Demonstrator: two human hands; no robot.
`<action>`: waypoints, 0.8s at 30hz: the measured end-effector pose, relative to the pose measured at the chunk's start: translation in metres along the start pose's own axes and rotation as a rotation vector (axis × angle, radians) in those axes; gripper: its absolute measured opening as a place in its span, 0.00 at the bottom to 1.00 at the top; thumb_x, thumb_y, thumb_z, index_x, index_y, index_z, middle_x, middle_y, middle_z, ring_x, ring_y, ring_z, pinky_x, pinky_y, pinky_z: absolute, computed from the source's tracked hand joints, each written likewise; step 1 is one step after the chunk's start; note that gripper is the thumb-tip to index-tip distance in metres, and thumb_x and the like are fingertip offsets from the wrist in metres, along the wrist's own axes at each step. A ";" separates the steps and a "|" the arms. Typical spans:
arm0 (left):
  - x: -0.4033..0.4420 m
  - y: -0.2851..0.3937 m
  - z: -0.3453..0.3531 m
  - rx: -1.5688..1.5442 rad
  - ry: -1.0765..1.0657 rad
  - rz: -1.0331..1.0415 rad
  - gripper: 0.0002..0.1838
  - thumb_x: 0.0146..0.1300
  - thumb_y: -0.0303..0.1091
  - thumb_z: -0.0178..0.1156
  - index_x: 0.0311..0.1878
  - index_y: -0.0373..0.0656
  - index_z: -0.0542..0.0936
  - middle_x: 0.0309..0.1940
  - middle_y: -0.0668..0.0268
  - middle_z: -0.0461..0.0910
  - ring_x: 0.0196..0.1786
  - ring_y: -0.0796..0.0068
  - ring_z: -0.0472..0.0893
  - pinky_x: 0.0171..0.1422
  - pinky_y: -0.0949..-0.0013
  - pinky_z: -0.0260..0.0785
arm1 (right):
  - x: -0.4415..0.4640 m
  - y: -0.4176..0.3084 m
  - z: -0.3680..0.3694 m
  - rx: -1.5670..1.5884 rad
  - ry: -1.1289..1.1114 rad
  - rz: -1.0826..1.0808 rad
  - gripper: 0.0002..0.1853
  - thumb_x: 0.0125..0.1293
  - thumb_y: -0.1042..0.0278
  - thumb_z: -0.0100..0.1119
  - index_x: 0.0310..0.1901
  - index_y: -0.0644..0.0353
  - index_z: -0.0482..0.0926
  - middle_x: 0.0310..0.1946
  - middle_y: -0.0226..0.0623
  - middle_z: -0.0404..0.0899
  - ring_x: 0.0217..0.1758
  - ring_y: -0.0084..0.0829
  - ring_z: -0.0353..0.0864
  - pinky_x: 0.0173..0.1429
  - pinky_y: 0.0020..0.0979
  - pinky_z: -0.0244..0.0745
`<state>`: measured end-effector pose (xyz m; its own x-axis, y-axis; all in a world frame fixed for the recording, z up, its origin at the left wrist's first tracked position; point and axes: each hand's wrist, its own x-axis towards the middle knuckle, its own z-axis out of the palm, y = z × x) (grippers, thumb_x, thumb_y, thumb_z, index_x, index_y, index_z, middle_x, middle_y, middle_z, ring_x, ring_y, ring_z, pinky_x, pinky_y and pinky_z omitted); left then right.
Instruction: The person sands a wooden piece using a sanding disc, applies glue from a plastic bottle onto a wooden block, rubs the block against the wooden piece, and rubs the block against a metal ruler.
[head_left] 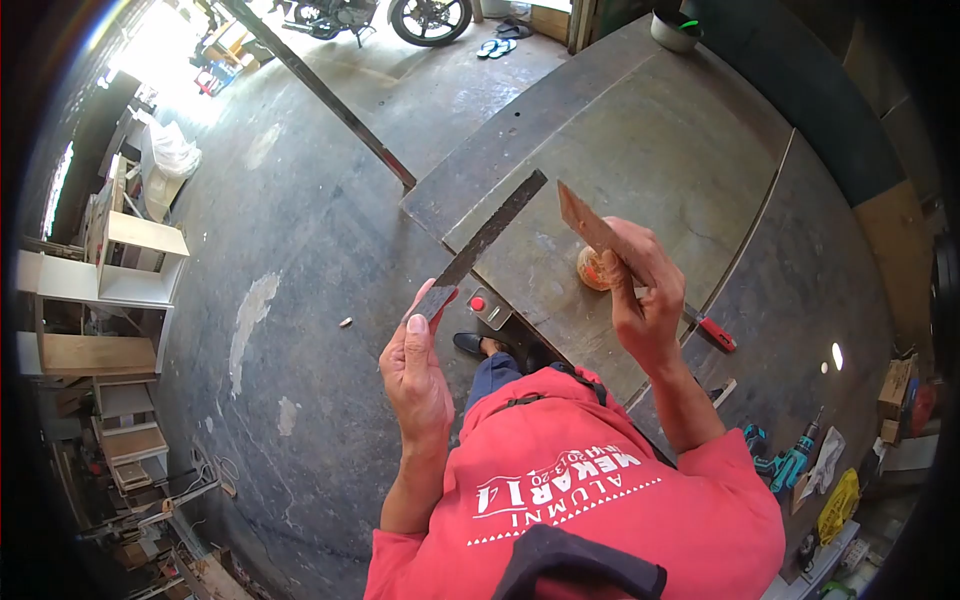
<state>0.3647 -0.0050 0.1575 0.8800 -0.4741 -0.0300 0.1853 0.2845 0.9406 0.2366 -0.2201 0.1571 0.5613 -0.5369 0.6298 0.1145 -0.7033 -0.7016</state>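
Note:
In the head view, my left hand grips the lower end of a long, dark, flat strip, which points up and to the right. My right hand is closed on a thin brown wooden piece with a pointed end, held over the table. The two pieces are apart. Just below the wooden piece, a round orange and white container stands on the table. A tool with a red handle lies right of my right hand, partly hidden by it.
A red button on a metal box sits by the table edge. A pot stands at the far corner. Teal power tools lie at the right. White shelves stand left, and a motorcycle is at the back.

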 end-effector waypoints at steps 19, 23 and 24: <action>-0.012 -0.001 -0.005 -0.019 -0.132 0.107 0.27 0.81 0.37 0.50 0.69 0.20 0.72 0.64 0.43 0.79 0.70 0.50 0.78 0.82 0.50 0.60 | 0.006 -0.002 0.038 -0.385 -0.055 -0.136 0.24 0.56 0.84 0.60 0.57 0.63 0.83 0.50 0.40 0.84 0.49 0.43 0.83 0.50 0.41 0.80; -0.016 -0.001 -0.009 0.010 -0.209 0.114 0.27 0.81 0.37 0.51 0.70 0.19 0.71 0.66 0.41 0.78 0.71 0.49 0.77 0.83 0.50 0.59 | 0.013 0.007 0.032 -0.367 -0.056 -0.115 0.23 0.57 0.84 0.59 0.57 0.61 0.82 0.50 0.40 0.85 0.49 0.43 0.84 0.51 0.41 0.80; -0.016 -0.001 -0.010 -0.012 -0.232 0.104 0.28 0.81 0.37 0.51 0.70 0.19 0.70 0.66 0.41 0.77 0.72 0.49 0.76 0.84 0.50 0.58 | 0.014 0.006 0.032 -0.367 -0.055 -0.113 0.23 0.57 0.84 0.59 0.57 0.61 0.82 0.50 0.40 0.85 0.49 0.43 0.84 0.51 0.41 0.80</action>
<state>0.3548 0.0104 0.1533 0.7711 -0.6196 0.1467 0.1050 0.3509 0.9305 0.2710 -0.2167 0.1509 0.6065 -0.4274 0.6704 -0.1167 -0.8819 -0.4567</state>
